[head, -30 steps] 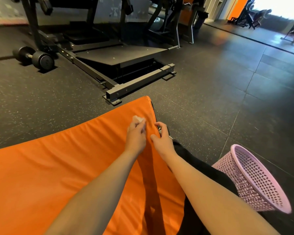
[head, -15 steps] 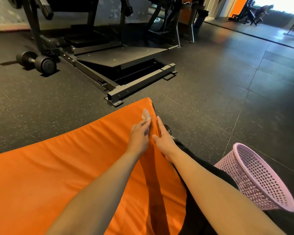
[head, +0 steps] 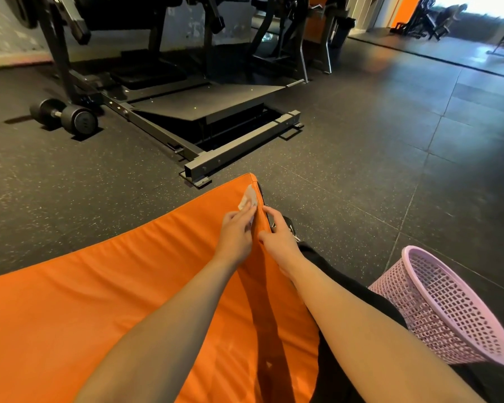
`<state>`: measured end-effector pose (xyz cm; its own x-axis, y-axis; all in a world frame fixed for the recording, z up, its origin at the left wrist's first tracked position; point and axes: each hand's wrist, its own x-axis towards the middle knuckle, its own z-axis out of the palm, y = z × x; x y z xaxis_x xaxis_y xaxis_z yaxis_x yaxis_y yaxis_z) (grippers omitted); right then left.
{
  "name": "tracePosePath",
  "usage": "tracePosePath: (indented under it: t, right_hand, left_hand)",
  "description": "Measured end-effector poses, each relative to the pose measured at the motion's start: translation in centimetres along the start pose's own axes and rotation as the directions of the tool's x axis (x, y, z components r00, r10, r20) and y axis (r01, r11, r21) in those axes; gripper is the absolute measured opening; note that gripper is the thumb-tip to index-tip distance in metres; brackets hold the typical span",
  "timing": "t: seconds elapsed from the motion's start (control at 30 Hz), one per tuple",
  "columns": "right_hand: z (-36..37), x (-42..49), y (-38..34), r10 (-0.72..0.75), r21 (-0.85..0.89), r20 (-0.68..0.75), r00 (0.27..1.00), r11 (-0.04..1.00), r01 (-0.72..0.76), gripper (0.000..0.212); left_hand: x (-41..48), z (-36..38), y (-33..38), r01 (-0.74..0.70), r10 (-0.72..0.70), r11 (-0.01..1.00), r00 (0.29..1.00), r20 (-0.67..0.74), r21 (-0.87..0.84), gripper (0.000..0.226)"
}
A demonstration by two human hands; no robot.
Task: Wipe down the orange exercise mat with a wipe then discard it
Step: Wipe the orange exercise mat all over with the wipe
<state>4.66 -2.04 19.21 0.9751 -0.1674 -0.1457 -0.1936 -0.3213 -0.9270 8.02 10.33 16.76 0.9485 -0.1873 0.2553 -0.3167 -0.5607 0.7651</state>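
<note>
1. Mat (head: 99, 301): orange, flat on the floor (head: 346, 170). It runs from lower left up to its far corner mid-frame.
2. Left hand (head: 236, 237): curled fingers pinch the wipe (head: 249, 199), which is pressed on the mat just short of that corner.
3. Right hand (head: 278, 241): thumb on top of the mat's right edge, fingers curled over the side. Looks like it's steadying the mat.
4. My read of the step: wiping the far-right corner strip.
5. To do it well, I'd flatten the wipe under the fingers rather than work with a bunched tip. Press evenly, run straight out to the corner and over the edge seam, then overlap passes back across the wide part to the left.
6. The cover shows shallow wrinkles. I'd expect the wipe to skip them unless the right hand pulls the cover taut.
7. Bin (head: 448, 309): pink mesh, tilted, on the floor near the person's right. Should be an easy drop when the wipe is discarded.
8. Room: dark speckled gym flooring. A machine frame (head: 239, 152) sits just beyond the corner, and a dumbbell (head: 64, 116) lies well off to the left.
</note>
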Motion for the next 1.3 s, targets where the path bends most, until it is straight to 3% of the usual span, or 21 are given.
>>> tracePosePath:
  t: [0.1, 0.2, 0.3, 0.37, 0.47, 0.67, 0.87, 1.0, 1.13, 1.3]
  right_hand:
    - [0.1, 0.3, -0.2, -0.025, -0.055, -0.017, 1.0, 0.998, 0.024, 0.045]
    - [-0.1, 0.7, -0.2, -0.004, -0.063, 0.015, 1.0, 0.998, 0.005, 0.044]
    - [-0.2, 0.8, -0.7, -0.019, -0.119, 0.08, 0.997, 0.992, 0.029, 0.059]
    - [-0.3, 0.8, -1.3, -0.07, -0.178, 0.146, 0.987, 0.979, 0.096, 0.078]
    - [-0.6, 1.0, -1.7, -0.105, -0.15, 0.196, 0.975, 0.979, 0.136, 0.084]
    - [-0.3, 1.1, -1.4, 0.015, -0.103, 0.105, 0.994, 0.995, -0.004, 0.081]
    - [0.2, 1.8, -2.0, 0.032, -0.123, 0.043, 0.999, 0.992, -0.026, 0.066]
    - [-0.2, 2.3, -2.2, 0.075, -0.107, 0.095, 0.993, 0.992, -0.065, 0.071]
    - [-0.7, 1.9, -2.2, 0.133, -0.084, 0.114, 0.984, 0.989, -0.124, 0.072]
    - [-0.9, 1.8, -1.4, 0.131, -0.042, 0.135, 0.982, 0.991, -0.126, 0.072]
  left_hand:
    - [0.5, -0.3, 0.0, -0.036, 0.035, 0.999, 0.999, 0.018, 0.036, 0.064]
    - [0.6, -0.4, -0.7, 0.099, -0.096, 0.993, 0.994, -0.056, 0.06, 0.064]
    - [0.8, -0.5, -0.7, 0.206, -0.2, 0.977, 0.975, -0.094, 0.058, 0.063]
    - [1.3, -0.4, -0.3, 0.134, -0.133, 0.991, 0.99, -0.052, 0.004, 0.06]
    - [2.3, 0.0, 0.0, 0.037, -0.037, 0.999, 0.999, 0.023, -0.001, 0.055]
    - [2.1, -0.4, -1.1, 0.306, -0.295, 0.946, 0.949, -0.111, 0.106, 0.054]
    - [3.4, -0.3, -0.1, 0.118, -0.118, 0.993, 0.993, -0.015, -0.011, 0.062]
    - [4.9, -0.1, 0.7, 0.161, -0.16, 0.985, 0.987, -0.012, 0.06, 0.063]
    - [4.9, -0.3, -0.2, 0.337, -0.33, 0.934, 0.941, -0.076, 0.118, 0.067]
    - [5.6, 0.0, -0.1, 0.16, -0.16, 0.984, 0.987, -0.003, 0.082, 0.059]
